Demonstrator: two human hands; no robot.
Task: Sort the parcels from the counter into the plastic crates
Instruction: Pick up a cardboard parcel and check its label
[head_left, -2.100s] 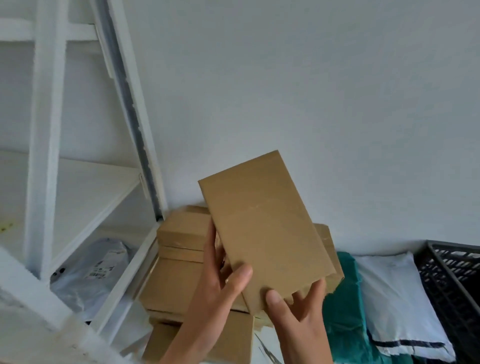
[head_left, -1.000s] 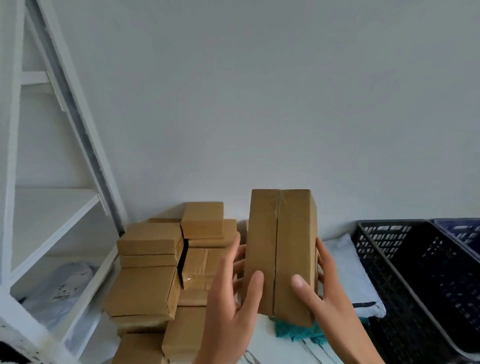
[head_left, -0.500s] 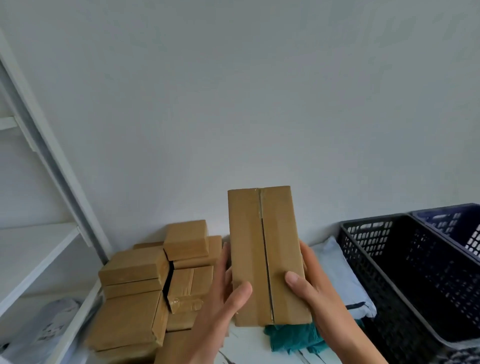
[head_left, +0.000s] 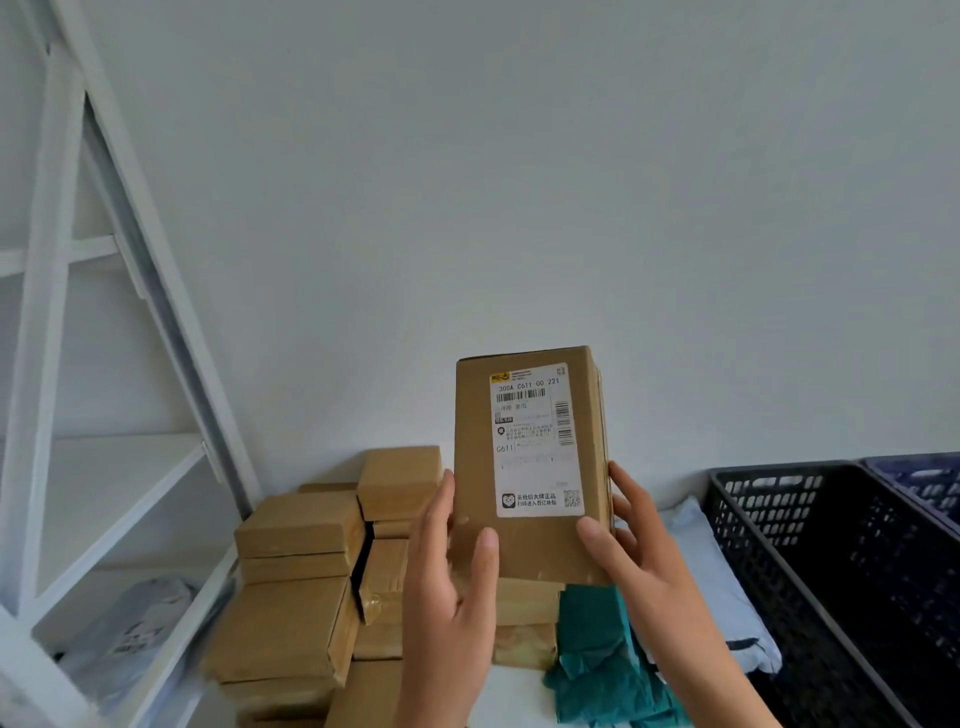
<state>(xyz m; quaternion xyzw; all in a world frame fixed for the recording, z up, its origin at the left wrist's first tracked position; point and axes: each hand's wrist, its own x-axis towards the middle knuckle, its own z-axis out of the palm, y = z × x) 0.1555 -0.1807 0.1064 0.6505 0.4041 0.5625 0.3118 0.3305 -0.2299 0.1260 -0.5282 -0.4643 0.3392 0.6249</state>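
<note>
shelf left | box stack on counter | raised box before stack | mailers between stack and crate | crate right

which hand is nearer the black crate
Right. The right hand grips the right edge of the box, on the side toward the black crate; the left hand holds its left edge, farther away.

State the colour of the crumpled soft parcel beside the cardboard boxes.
The crumpled parcel is teal; head view.

A plain white wall backs tall white shelving at left.
</note>
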